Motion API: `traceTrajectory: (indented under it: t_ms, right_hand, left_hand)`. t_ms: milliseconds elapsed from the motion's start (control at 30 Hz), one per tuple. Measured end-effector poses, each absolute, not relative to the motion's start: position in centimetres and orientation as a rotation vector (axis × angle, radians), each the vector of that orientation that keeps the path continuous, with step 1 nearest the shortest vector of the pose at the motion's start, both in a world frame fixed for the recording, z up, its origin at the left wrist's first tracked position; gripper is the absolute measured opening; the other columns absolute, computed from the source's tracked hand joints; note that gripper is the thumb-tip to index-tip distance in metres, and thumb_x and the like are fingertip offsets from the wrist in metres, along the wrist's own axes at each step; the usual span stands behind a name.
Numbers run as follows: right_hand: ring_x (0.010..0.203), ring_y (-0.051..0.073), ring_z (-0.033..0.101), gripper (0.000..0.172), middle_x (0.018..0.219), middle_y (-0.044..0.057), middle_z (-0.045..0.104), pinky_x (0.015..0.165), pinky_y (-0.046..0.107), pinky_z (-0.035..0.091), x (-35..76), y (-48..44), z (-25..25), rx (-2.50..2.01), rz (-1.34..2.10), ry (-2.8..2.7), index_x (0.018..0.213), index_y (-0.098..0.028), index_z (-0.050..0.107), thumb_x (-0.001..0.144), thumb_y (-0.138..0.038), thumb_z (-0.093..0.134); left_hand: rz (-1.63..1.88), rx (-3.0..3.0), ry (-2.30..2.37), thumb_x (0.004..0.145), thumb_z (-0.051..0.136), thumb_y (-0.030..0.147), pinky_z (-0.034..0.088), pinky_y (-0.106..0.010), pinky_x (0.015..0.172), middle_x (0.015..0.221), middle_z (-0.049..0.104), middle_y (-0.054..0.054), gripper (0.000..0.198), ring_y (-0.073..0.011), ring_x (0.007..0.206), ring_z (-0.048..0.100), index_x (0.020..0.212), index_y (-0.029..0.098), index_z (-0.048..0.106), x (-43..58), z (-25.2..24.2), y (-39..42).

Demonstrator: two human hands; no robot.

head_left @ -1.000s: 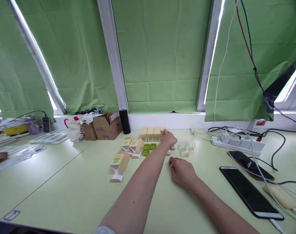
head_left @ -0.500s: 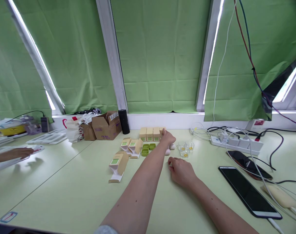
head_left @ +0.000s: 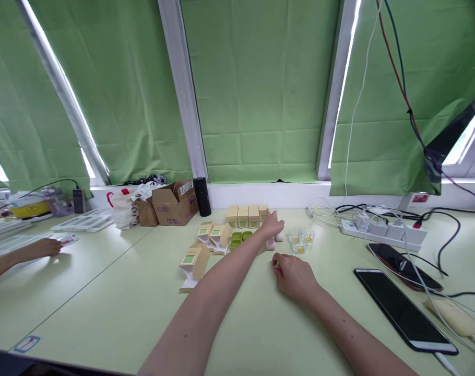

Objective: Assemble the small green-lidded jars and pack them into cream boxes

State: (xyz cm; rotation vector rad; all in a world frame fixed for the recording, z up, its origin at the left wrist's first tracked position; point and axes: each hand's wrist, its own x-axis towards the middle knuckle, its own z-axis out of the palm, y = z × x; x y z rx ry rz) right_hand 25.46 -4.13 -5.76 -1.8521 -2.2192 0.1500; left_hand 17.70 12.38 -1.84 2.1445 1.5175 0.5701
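Note:
My left hand [head_left: 271,225] reaches far across the pale green table [head_left: 104,292], fingers stretched out. Its fingertips touch the rightmost of a row of small tan boxes [head_left: 247,215] standing by the window sill. My right hand [head_left: 295,273] rests on the table nearer to me, fingers curled under; what they hold, if anything, is hidden. Two green lids [head_left: 241,238] and small white pieces [head_left: 271,243] lie just under my left wrist. Small clear cups with yellow centres [head_left: 300,238] stand to the right of my left hand.
Opened tan cartons [head_left: 213,233] and another [head_left: 192,263] lie left of my arm. A cardboard box [head_left: 173,203], a black cylinder [head_left: 202,196] and a bag [head_left: 122,210] stand further left. A power strip [head_left: 382,230], cables and two phones [head_left: 402,309] fill the right. Another person's hand [head_left: 42,247] is at the far left.
My left hand stays at the rightmost tan box and my right hand barely shifts. The other person's hand at the far left has reached further onto the table.

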Motion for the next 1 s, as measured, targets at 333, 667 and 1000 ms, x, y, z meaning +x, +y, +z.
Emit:
traceTrajectory:
  t_ms: [333,667,1000]
  right_hand:
    - [0.097,0.025,0.071,0.017,0.110,0.007,0.076,0.063,0.029,0.030,25.3,-4.1,-5.8,-1.834,0.155,-2.196,0.107,-0.023,0.064,0.094,-0.017,0.054]
    - [0.095,0.023,0.070,0.017,0.108,0.007,0.076,0.061,0.029,0.027,25.3,-4.2,-5.6,-1.853,0.178,-2.182,0.106,-0.022,0.064,0.094,-0.017,0.054]
    - [0.094,0.024,0.070,0.015,0.106,0.007,0.076,0.062,0.030,0.028,25.2,-4.2,-5.7,-1.833,0.185,-2.175,0.104,-0.022,0.065,0.094,-0.018,0.054]
  left_hand:
    - [0.971,2.231,1.472,0.101,0.043,0.020,0.055,-0.028,0.101,0.135,0.072,-0.004,0.041,-0.0187,0.117,0.069,0.137,0.023,0.062,8.1,2.1,6.3]
    - [0.642,2.630,1.855,0.094,0.046,0.014,0.049,-0.040,0.093,0.101,0.078,-0.008,0.034,-0.0299,0.106,0.064,0.107,0.025,0.076,1.3,-0.1,2.1]
    - [0.378,2.798,1.902,0.092,0.052,0.011,0.042,-0.045,0.089,0.095,0.075,-0.016,0.026,-0.0352,0.104,0.057,0.093,0.016,0.077,0.2,-1.9,1.9]
